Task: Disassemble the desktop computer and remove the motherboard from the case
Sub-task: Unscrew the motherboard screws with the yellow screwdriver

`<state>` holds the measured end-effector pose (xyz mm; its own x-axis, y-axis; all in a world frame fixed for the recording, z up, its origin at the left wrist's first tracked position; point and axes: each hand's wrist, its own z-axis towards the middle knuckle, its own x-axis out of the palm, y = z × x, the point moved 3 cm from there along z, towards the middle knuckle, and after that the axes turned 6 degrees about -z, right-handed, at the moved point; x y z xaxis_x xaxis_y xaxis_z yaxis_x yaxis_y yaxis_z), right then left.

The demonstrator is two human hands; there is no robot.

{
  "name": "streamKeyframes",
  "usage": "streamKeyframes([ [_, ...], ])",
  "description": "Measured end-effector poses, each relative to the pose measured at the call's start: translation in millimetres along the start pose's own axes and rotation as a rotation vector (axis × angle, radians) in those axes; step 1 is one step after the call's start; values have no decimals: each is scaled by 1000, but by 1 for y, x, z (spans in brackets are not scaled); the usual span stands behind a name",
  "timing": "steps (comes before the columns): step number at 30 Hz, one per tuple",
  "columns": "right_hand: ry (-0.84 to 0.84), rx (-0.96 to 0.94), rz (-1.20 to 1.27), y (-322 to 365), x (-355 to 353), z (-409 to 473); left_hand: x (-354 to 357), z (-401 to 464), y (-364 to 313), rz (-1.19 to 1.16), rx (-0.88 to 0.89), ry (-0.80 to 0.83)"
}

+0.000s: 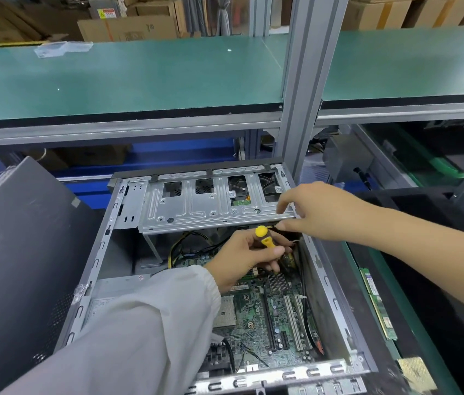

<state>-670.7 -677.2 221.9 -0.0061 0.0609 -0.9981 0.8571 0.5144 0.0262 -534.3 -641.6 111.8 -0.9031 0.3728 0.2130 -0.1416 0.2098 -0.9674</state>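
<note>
A green-topped shelf (128, 78) spans an aluminium post (308, 81). Cardboard boxes (128, 29) stack behind it.

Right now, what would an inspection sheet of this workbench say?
Surface: green bench mat, mostly covered.
Job's things: open grey metal computer case; green motherboard still inside; silver drive cage above it.
Clutter: dark side panel at left; green memory sticks at right.
Hands: left hand grips yellow-handled screwdriver; right hand touches the cage's edge.
Cables: yellow and black wires under the cage.
Surroundings: green shelf, cardboard boxes behind.
</note>
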Motion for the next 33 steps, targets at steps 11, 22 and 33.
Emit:
streamKeyframes([
  [11,155,18,214,10,9,-7,-33,-39,-38,-271,33,-71],
  [22,732,351,1455,44,49,-14,-71,-67,-90,-590,104,-164],
  [33,491,215,1415,57,62,-20,-62,-81,-97,-99,215,-308],
])
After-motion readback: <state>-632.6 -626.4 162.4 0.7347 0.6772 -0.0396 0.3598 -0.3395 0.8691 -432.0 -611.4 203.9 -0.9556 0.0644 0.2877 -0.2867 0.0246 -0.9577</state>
